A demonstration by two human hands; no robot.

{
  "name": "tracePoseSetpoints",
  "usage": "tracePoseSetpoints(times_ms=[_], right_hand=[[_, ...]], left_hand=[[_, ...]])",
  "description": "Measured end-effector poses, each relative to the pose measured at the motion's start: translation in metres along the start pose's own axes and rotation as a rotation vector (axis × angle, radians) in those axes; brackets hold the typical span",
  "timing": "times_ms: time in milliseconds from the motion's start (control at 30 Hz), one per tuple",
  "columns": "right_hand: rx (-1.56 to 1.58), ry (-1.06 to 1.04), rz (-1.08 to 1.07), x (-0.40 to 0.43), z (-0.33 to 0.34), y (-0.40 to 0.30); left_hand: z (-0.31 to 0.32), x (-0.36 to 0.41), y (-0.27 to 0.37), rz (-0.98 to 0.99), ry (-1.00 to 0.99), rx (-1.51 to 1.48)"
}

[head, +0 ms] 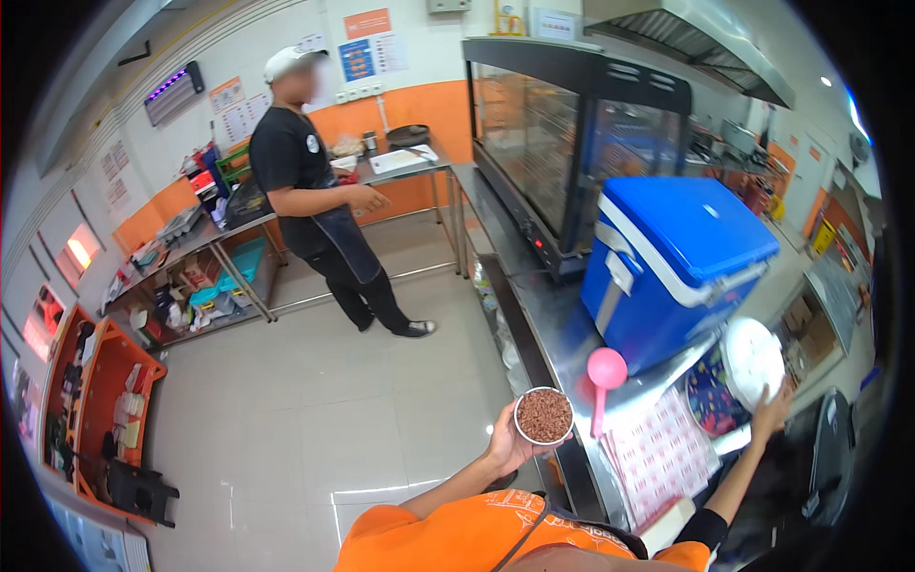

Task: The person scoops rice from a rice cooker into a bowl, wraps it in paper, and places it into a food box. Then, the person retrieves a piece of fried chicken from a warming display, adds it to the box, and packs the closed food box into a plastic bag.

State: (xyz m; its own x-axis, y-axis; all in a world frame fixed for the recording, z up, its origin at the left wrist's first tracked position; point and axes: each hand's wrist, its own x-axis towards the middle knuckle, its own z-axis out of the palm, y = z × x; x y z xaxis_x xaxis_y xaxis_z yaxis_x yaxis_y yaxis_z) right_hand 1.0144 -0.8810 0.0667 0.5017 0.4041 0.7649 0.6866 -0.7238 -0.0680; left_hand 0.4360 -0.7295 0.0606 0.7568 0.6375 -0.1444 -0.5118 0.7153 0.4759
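Note:
A white-rimmed cup [544, 416] full of reddish-brown grains, possibly cooked brown rice, rests in my left hand [505, 443], beside the steel counter's edge. My right hand [772, 416] grips the white lid [752, 363], which is tilted at the top of a dark blue patterned container [709, 393]. What is inside that container cannot be seen. On the counter between my hands lie a pink plastic ladle [606, 372] and a stack of white paper sheets with red print [661, 450].
Behind the ladle stands a blue cooler box [672, 250] with its lid down. Farther back is a glass-sided display warmer [543, 136]. Across the tiled floor a person in a dark apron [314, 186] stands by a steel table [436, 156]. Orange shelves [107, 386] are at the far left.

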Motion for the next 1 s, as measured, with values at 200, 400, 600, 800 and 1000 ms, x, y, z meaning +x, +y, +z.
tracePoseSetpoints(times_ms=[200,400,600,800,1000], right_hand=[[1.128,-0.837,-0.143,-0.131,-0.222,-0.136],[1.14,-0.93,-0.029,-0.255,-0.326,-0.123],[1.035,-0.759,0.199,-0.298,-0.363,-0.07],[0.779,-0.498,0.446,-0.338,-0.389,-0.037],[0.392,-0.238,0.618,-0.365,-0.393,0.035]], left_hand=[[0.022,-0.052,-0.135,-0.164,0.177,-0.041],[0.053,-0.095,-0.227,-0.43,0.033,-0.059],[0.08,-0.1,-0.284,-0.669,-0.116,0.007],[0.041,-0.077,-0.308,-0.975,-0.374,0.667],[-0.162,-0.074,-0.307,-0.624,-0.272,1.352]])
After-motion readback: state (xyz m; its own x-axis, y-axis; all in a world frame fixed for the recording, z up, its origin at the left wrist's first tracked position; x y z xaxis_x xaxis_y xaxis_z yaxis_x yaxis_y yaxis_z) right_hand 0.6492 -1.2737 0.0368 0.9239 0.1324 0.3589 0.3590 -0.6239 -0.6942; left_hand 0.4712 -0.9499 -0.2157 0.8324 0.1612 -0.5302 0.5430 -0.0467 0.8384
